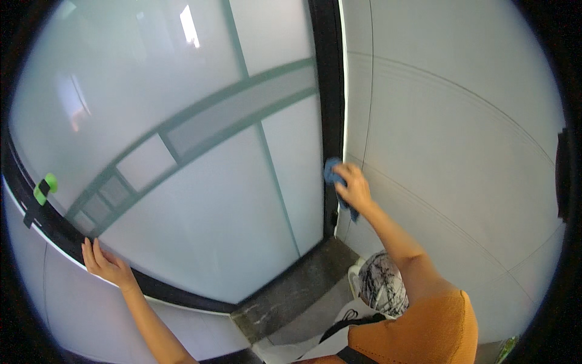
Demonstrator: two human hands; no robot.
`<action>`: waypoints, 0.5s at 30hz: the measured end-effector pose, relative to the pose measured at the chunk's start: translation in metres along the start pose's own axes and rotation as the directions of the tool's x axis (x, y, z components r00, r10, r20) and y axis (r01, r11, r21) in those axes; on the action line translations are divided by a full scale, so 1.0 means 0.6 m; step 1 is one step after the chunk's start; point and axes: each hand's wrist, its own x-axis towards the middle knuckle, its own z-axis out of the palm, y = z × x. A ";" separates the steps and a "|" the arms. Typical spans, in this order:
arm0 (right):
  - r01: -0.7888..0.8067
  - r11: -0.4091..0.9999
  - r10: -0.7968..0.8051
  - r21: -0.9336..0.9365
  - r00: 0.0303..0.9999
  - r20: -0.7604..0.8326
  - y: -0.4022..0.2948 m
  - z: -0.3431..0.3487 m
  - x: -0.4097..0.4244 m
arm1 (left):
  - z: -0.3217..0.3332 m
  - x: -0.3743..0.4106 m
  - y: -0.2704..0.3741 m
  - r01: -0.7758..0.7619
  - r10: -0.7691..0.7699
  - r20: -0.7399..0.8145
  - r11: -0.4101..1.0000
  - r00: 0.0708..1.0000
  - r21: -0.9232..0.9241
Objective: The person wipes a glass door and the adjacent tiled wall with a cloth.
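Observation:
In my right hand [355,187] is a bunched blue cloth [333,170], pressed to the right side of a black door frame [333,113]. A loose end of the cloth hangs below the hand. My left hand [108,264] rests with fingers spread against the frame's left side, holding nothing. Between the hands stands a frosted glass door panel [213,204] with darker green bands. Above my left hand, a green and black fitting [45,187] sits on the door's left edge beside a dark latch part.
A pale tiled wall [445,136] adjoins the frame on the right. Below the door lies a dark stone threshold [295,277]. A dark object [562,175] shows at the far right rim. My patterned trouser leg [382,284] is near the threshold.

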 end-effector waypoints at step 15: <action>0.358 0.928 -0.318 -0.104 0.613 -0.724 -0.089 -0.027 0.297 | -0.055 -0.060 0.070 0.030 -0.031 0.054 1.000 0.998 0.004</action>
